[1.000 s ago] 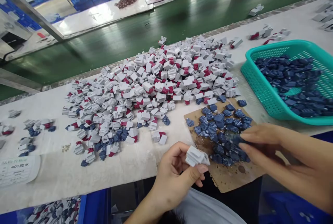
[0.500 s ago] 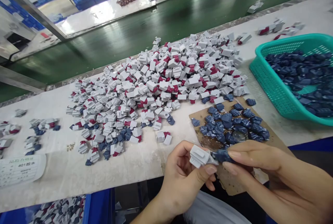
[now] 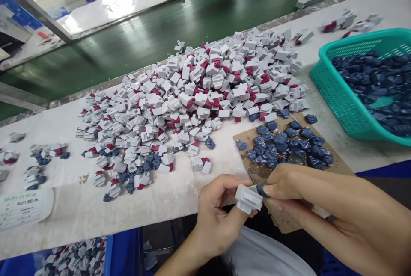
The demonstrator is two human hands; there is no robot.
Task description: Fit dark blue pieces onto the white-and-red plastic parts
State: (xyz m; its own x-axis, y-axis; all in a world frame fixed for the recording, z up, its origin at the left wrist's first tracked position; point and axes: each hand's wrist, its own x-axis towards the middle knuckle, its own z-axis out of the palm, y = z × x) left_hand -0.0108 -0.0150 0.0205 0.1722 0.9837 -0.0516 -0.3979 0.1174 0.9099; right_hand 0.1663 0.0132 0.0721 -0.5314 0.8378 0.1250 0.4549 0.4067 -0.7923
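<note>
My left hand (image 3: 220, 216) is closed around a light grey blocky plastic part (image 3: 249, 199), held just over the table's front edge. Between the thumb and fingers of my right hand (image 3: 298, 194) is a small dark blue plastic piece (image 3: 261, 190), mostly covered by the fingertips. The blue piece meets the right end of the grey part; whether it is seated there I cannot tell. Behind my right hand, several similar dark blue fist-shaped pieces (image 3: 279, 142) lie on a brown cardboard sheet (image 3: 340, 162), with a wet shine around them.
A large heap of grey and dark red parts (image 3: 199, 92) covers the table's middle. On the right stands a green basket (image 3: 334, 96) of dark blue pieces. A labelled sheet (image 3: 25, 207) lies left, above a blue bin (image 3: 123, 250) of parts. Behind runs a green belt (image 3: 128, 40).
Both hands have come closer together, and the blue piece now sits against the grey part. The grey part has turned in my left hand. The view has shifted slightly.
</note>
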